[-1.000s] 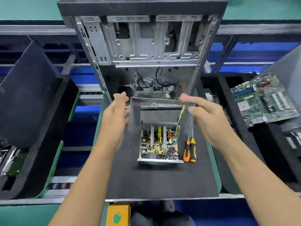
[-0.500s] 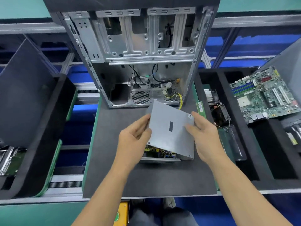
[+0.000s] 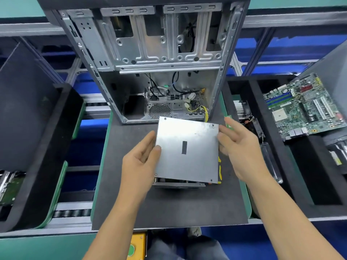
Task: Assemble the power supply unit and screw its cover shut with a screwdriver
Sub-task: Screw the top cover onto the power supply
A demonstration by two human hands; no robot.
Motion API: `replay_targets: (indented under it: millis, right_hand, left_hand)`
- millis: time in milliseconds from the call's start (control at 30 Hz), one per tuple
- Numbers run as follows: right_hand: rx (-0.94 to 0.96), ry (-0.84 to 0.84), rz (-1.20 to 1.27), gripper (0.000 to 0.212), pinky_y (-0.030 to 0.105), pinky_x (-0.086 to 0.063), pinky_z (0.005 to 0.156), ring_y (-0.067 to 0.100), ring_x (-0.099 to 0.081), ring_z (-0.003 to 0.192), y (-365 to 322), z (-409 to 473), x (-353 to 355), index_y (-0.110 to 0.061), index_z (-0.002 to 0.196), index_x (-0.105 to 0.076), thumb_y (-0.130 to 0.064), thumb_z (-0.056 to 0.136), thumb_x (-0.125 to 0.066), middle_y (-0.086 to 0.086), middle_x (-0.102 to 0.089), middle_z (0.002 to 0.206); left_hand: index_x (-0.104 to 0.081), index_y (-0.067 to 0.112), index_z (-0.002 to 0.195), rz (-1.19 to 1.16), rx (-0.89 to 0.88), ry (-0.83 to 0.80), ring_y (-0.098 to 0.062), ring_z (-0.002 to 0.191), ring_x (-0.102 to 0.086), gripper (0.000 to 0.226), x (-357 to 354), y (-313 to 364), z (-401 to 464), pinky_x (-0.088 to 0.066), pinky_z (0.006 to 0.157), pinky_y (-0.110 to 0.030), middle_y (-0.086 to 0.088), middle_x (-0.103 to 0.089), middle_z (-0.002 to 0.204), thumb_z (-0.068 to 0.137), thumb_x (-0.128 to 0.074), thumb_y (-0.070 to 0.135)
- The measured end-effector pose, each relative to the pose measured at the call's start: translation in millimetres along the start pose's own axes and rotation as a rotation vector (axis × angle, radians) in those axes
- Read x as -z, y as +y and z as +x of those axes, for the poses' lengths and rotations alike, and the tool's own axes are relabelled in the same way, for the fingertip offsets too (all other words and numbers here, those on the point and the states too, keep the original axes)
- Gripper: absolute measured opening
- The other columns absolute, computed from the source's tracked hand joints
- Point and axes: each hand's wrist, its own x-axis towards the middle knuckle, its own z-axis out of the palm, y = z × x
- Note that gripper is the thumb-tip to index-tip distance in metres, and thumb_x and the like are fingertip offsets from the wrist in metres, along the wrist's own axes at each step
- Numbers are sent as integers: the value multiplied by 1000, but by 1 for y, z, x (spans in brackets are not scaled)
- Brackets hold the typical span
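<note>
A: Where is the cover (image 3: 187,150) of the power supply unit (image 3: 176,183)?

B: Over the unit, at the middle of the dark worktop (image 3: 169,209). Its flat face is up and it sits slightly askew; the unit's near edge shows below it.

A: State of the hands?

B: The left hand (image 3: 139,162) holds the cover's left edge, thumb on the top face, fingers along the side. The right hand (image 3: 238,145) holds the right edge, fingers loosely bent against it. Both grasp the cover.

A: And the screwdriver (image 3: 219,169)?

B: Only a yellow and black sliver of handle shows, lying on the worktop just beside the cover's right edge.

A: Surroundings?

B: An open computer case (image 3: 150,53) stands at the far side of the worktop, with loose cables (image 3: 199,107) at its bottom. A motherboard (image 3: 304,104) lies in a black foam tray (image 3: 259,109) to the right. Another black tray (image 3: 37,147) sits to the left.
</note>
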Motion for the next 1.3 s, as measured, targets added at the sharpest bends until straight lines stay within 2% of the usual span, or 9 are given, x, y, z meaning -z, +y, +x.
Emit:
replay_targets:
  millis: [200,367,533,633,700,867,1000,1133,1300]
  right_hand:
    - [-41,-43,-358,55,46,-48,104,11,-55,125,-5,6,-8,-18,141,-53,-21,90,-72,1,-58,140]
    - [-23,-1,-421,46,32,-45,107,10,-59,116,-1,5,-20,-14,133,-62,-20,88,-73,0,-65,128]
    - [24,-12,-536,42,19,-40,88,7,-60,101,1,12,-31,-16,128,-64,-31,90,-72,-8,-63,101]
    - [-88,-78,-491,45,20,-43,85,2,-60,100,8,18,-22,-28,125,-62,-50,86,-69,-15,-64,110]
    - [-223,-172,-377,54,32,-47,98,8,-61,111,16,17,-19,-32,121,-62,-66,79,-64,-16,-66,118]
    - [-533,-330,10,74,53,-46,106,21,-69,110,44,10,-23,-30,127,-60,-76,70,-65,-2,-72,117]
    - [-530,-226,24,56,45,-60,81,21,-73,96,49,10,-24,-33,121,-62,-71,81,-57,-4,-75,107]
    - [-574,-156,-49,59,48,-48,104,21,-65,113,48,11,-20,-39,124,-63,-77,82,-49,-11,-69,122]
    - [-568,-124,-88,49,40,-57,84,20,-75,85,49,8,-27,-32,106,-70,-71,90,-46,-9,-77,89]
  left_hand:
    - [-68,27,128,135,51,-100,-1,107,-68,38,-3,-3,7,-53,81,-13,17,-73,113,99,-56,4]
    - [-72,37,118,244,48,-32,2,101,-69,36,-1,-4,13,-53,82,-18,23,-74,107,100,-56,10]
    - [-72,38,118,256,64,52,0,102,-68,33,3,-14,12,-54,85,-24,22,-73,110,97,-61,16]
    - [-69,33,123,215,180,101,-4,112,-64,31,2,-18,18,-52,97,-32,18,-70,118,92,-70,30]
    - [-57,28,140,172,353,17,-7,122,-59,60,3,-20,23,-46,108,-38,14,-63,134,86,-71,51]
    - [-67,23,123,120,469,-67,-11,100,-72,70,4,-25,24,-55,92,-36,8,-75,112,71,-68,70]
    - [-63,26,126,171,433,16,-8,98,-71,84,-8,-21,24,-55,87,-32,11,-73,110,60,-71,77]
    - [-60,37,110,175,465,64,-2,97,-68,74,-24,-16,18,-54,88,-33,18,-70,107,53,-71,82]
    - [-63,33,109,91,493,76,1,90,-70,71,-17,-18,19,-55,83,-31,17,-72,105,55,-73,78]
